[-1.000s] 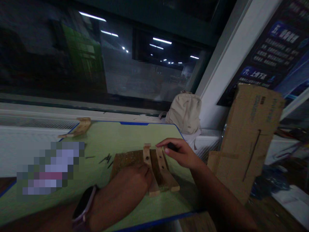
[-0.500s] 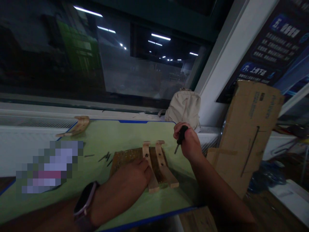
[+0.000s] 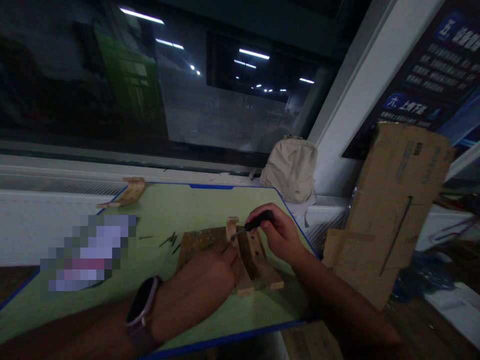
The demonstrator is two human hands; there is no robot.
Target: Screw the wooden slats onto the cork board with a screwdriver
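My right hand [image 3: 282,235] grips the black handle of a screwdriver [image 3: 259,220]. Its shaft slants down to the left, and the tip meets or nearly meets a dark hole in the left curved wooden strip [image 3: 244,281]. My left hand [image 3: 210,272], with a watch at the wrist, is closed over the middle of that strip; its fingertips are partly hidden. Beside it lies a second curved wooden strip [image 3: 270,276] with dark holes. Both strips rest across a worn brown wooden board [image 3: 200,240].
The green tabletop [image 3: 180,205] has a blue edge. Several dark screws [image 3: 172,240] lie left of the board. Another curved wooden piece [image 3: 131,192] sits at the far left edge. A pale backpack [image 3: 290,167] stands by the window, and a tall cardboard piece [image 3: 390,200] leans at right.
My right hand has come down and left, bringing the screwdriver from beyond the right strip to the left strip's hole. My left hand stays on the left strip.
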